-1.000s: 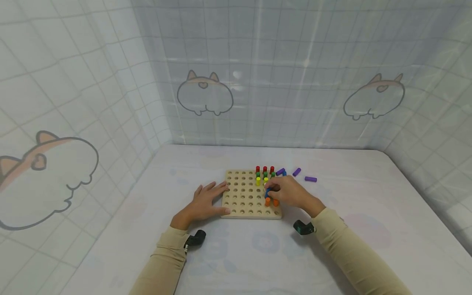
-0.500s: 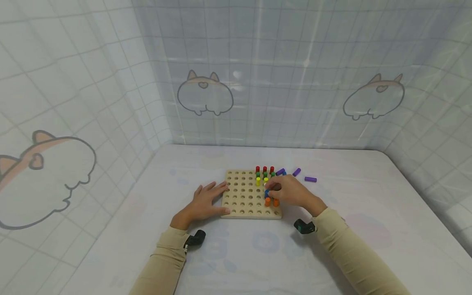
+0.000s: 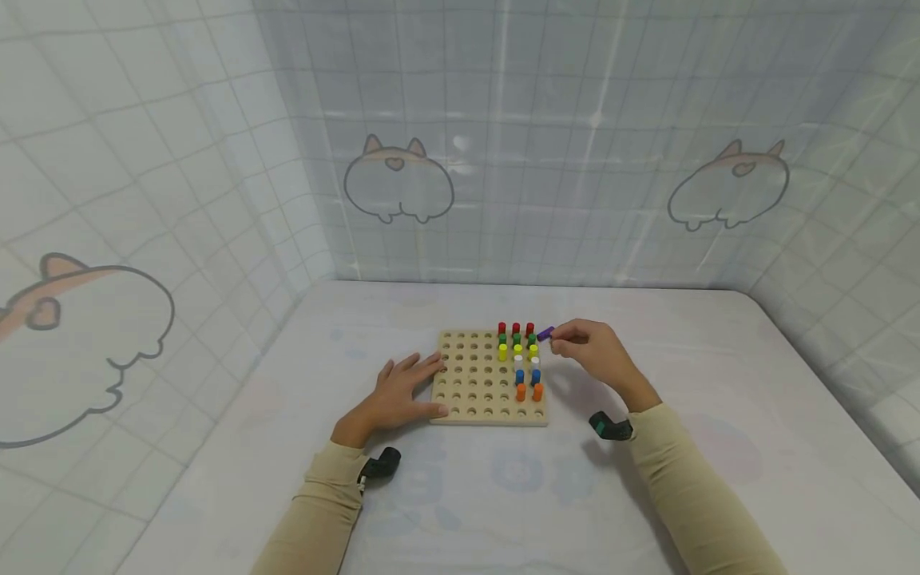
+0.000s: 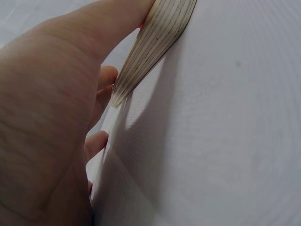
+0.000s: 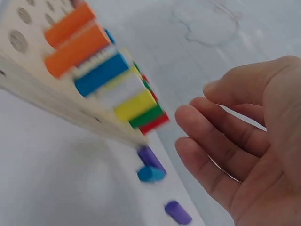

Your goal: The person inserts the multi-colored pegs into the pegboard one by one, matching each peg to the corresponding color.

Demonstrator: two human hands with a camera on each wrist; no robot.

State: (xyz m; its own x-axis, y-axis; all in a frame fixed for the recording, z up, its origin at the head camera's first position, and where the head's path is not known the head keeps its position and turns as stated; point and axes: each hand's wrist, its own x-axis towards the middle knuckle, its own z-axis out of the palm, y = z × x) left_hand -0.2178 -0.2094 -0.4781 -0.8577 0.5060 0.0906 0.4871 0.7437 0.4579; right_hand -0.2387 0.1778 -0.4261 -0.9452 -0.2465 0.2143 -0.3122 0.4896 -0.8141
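Note:
A wooden pegboard (image 3: 480, 404) lies on the table, its right part filled with upright red (image 3: 516, 328), green, yellow (image 3: 502, 352), white (image 3: 519, 363), blue (image 3: 520, 378) and orange pegs (image 3: 521, 392). My left hand (image 3: 394, 398) rests at its left side, fingers spread; the left wrist view shows the thumb along the board's edge (image 4: 155, 37). Off the back right corner, my right hand (image 3: 600, 351) hovers with thumb and fingers apart and nothing between them. Below its fingertips, a loose blue peg (image 5: 151, 174) lies against a purple peg (image 5: 151, 159).
Another purple peg (image 5: 178, 213) lies on the table nearby; in the head view the right hand hides it. Several columns of bare holes fill the board's left part. A patterned white curtain (image 3: 561, 200) hangs behind and beside the white table (image 3: 489, 495).
The blue peg that my right hand pinched now stands in the board. This hand has let go and moved back and right, over the loose pegs. My left hand has stayed put.

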